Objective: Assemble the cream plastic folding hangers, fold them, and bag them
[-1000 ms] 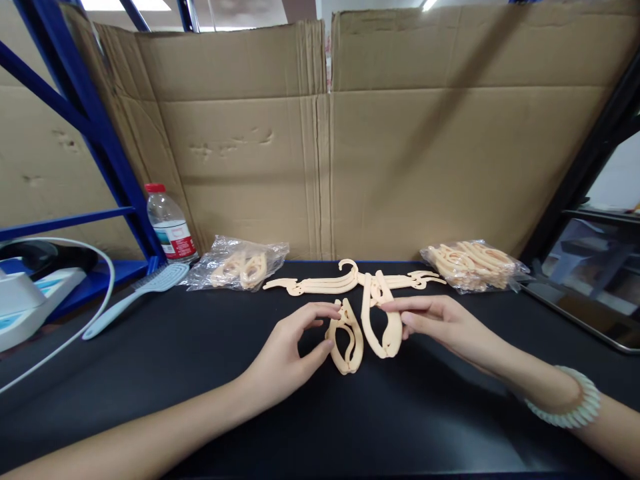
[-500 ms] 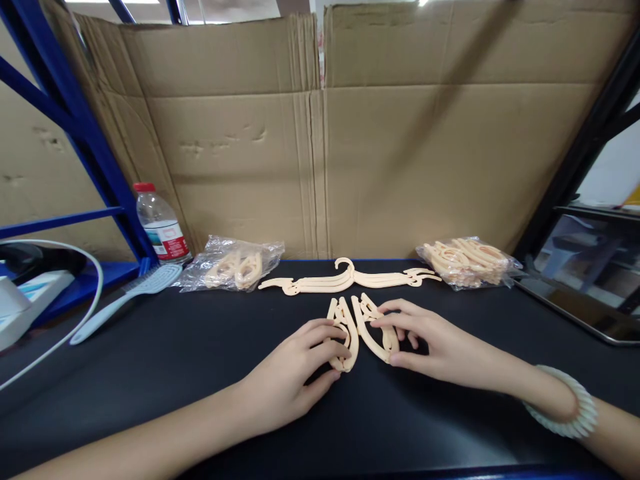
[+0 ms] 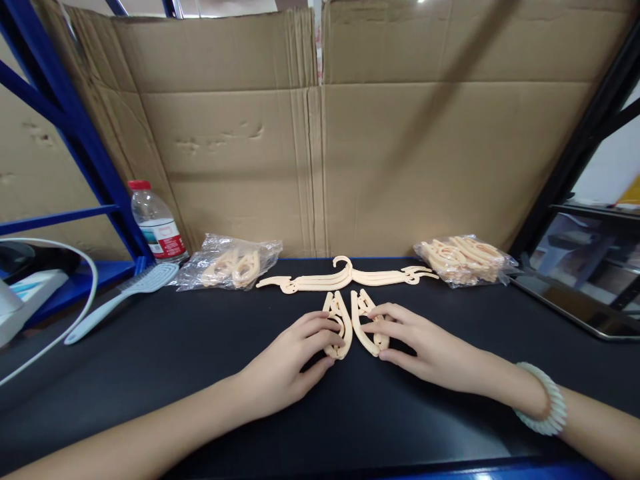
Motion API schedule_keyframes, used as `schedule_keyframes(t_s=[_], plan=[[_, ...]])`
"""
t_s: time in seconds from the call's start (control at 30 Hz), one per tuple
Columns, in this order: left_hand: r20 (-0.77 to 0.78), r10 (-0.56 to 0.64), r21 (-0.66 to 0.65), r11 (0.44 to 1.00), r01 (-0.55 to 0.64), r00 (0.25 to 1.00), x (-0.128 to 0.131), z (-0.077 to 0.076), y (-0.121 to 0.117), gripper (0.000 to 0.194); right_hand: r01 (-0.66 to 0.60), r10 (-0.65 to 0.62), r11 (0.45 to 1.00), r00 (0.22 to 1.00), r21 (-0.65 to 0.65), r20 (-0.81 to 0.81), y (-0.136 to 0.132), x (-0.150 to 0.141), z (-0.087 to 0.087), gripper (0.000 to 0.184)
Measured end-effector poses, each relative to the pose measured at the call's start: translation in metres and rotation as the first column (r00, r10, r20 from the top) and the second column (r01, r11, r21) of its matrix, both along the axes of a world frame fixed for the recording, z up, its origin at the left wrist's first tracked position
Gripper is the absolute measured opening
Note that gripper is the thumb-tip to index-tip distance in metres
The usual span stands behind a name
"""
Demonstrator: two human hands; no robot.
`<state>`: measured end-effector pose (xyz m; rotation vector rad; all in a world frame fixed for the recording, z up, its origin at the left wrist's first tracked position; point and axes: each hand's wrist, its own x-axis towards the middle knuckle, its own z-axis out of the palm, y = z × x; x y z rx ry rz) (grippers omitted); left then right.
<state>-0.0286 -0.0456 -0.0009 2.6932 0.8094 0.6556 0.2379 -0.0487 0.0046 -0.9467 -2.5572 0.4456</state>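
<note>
Two cream plastic folded hanger pieces lie side by side on the black table top (image 3: 165,360). My left hand (image 3: 287,363) rests its fingers on the left piece (image 3: 336,319). My right hand (image 3: 425,347), with a pale bead bracelet at the wrist, pinches the right piece (image 3: 364,320) flat on the table. Just behind them lies a stack of opened cream hangers (image 3: 345,276), spread wide with the hook up.
A plastic bag of folded pieces (image 3: 231,264) lies back left, another fuller bag (image 3: 465,259) back right. A pale blue hairbrush (image 3: 123,298), a water bottle (image 3: 154,223) and a white cable (image 3: 75,320) are at the left. Cardboard sheets (image 3: 320,133) wall the back.
Both hands lowered the two folded pieces from a raised, tilted hold down flat onto the table and drew them close together, side by side.
</note>
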Motion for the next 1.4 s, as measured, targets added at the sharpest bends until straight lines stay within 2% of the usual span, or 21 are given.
schedule_keyframes(t_s=[0.37, 0.73, 0.93, 1.17, 1.3, 1.4], plan=[[-0.001, -0.010, -0.006, 1.000, 0.010, 1.000, -0.001, 0.000, 0.003, 0.028, -0.010, 0.011, 0.999, 1.000, 0.036, -0.007, 0.005, 0.003, -0.006, 0.033], [0.045, 0.014, -0.003, 1.000, -0.013, 0.999, -0.003, 0.005, 0.004, 0.029, 0.000, -0.001, 1.000, 0.993, -0.010, -0.120, 0.003, 0.005, 0.002, 0.028], [0.198, 0.129, -0.005, 0.991, -0.131, 0.972, -0.005, 0.006, 0.009, 0.027, 0.133, -0.116, 0.989, 0.964, 0.059, -0.240, 0.012, 0.009, 0.003, 0.018], [0.290, 0.362, -0.106, 0.932, -0.347, 0.886, -0.014, 0.002, 0.023, 0.028, 0.261, -0.246, 0.965, 0.897, -0.010, -0.367, 0.032, 0.021, -0.006, 0.022], [0.294, 0.398, -0.178, 0.916, -0.360, 0.869, -0.017, 0.002, 0.026, 0.026, 0.282, -0.302, 0.953, 0.875, -0.108, -0.377, 0.040, 0.028, -0.010, 0.024], [0.278, 0.401, -0.221, 0.911, -0.348, 0.873, -0.017, 0.003, 0.026, 0.027, 0.287, -0.316, 0.949, 0.862, -0.131, -0.396, 0.042, 0.029, -0.009, 0.024]])
